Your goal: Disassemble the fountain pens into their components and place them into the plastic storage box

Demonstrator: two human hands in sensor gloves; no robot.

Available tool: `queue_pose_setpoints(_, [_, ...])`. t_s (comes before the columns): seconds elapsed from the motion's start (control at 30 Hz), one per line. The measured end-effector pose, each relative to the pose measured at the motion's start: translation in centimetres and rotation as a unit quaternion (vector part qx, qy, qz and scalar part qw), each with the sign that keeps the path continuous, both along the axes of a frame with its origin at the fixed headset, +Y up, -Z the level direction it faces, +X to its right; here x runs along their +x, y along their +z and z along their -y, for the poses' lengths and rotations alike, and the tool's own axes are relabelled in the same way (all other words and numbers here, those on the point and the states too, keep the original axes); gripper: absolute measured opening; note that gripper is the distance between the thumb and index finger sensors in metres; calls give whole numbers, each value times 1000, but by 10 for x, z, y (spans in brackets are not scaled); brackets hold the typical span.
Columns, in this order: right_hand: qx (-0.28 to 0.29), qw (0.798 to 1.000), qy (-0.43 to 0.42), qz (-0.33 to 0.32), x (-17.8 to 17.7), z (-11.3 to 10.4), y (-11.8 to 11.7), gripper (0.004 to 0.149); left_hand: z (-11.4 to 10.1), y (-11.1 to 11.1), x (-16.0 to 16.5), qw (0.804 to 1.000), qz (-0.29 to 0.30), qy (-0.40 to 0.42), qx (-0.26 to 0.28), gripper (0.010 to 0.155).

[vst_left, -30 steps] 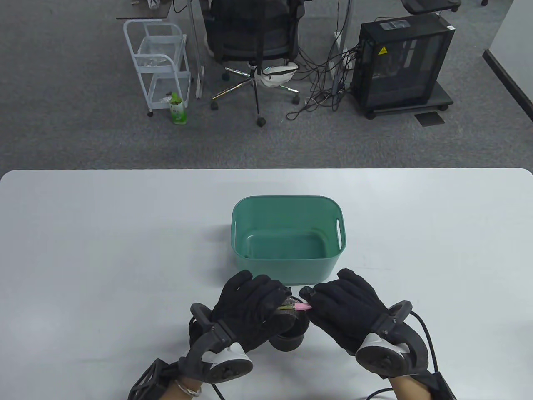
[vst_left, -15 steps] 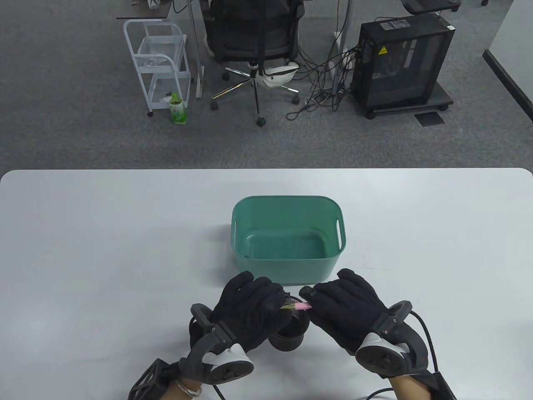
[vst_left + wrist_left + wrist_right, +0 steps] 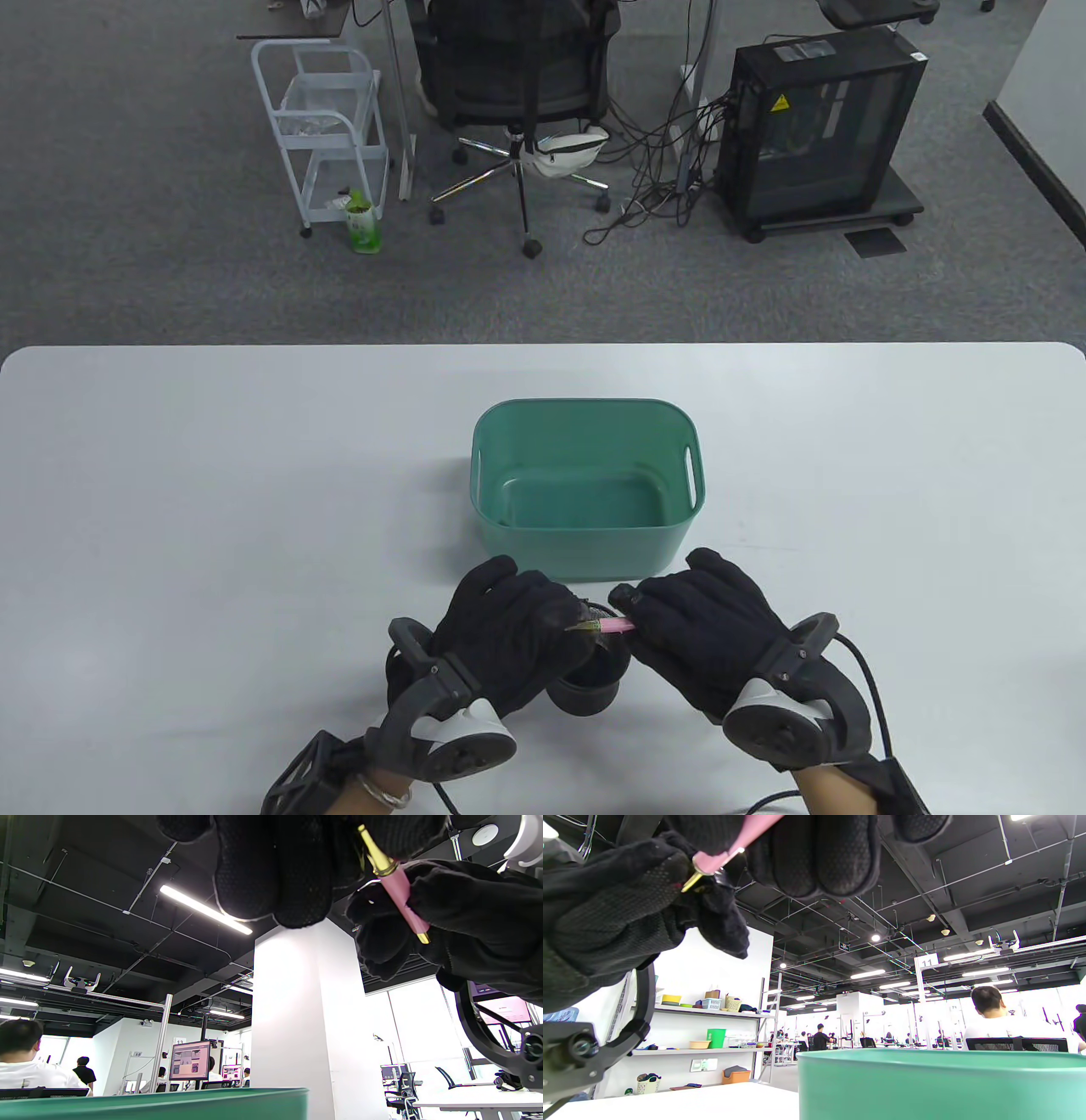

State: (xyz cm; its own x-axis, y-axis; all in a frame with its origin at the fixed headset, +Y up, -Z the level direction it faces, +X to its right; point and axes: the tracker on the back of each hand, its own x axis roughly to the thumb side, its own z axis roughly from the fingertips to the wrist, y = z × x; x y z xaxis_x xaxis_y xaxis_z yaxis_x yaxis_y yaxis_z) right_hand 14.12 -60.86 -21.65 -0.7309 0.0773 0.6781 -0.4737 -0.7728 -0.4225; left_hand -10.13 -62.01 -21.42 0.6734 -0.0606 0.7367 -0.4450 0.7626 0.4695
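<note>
Spanning both hands' fingers (image 3: 624, 604), pink pen (image 3: 612, 626)

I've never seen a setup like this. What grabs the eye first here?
Two black-gloved hands, the left hand and right hand, meet at the near table edge, both gripping a slim pink fountain pen with gold trim above a dark round cup. Just beyond them on the white table sits a green plastic storage box, seemingly holding nothing yet.
</note>
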Motion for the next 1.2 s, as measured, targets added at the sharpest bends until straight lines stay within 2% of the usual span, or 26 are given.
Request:
queue_pose_setpoints(0.6, [-1,1000,1,-2,-1,1,0,44,0,-1,-1,1000,3,5,-3,51])
queue_pose_setpoints(0.9, [-1,1000,0,-1,0,1,0,44,1,-1,0,1000,5,-2,-2,59])
queue_pose_setpoints(1.2, [-1,1000,0,0,0,1,0,44,1,1,1,1000,2,-4,8,52])
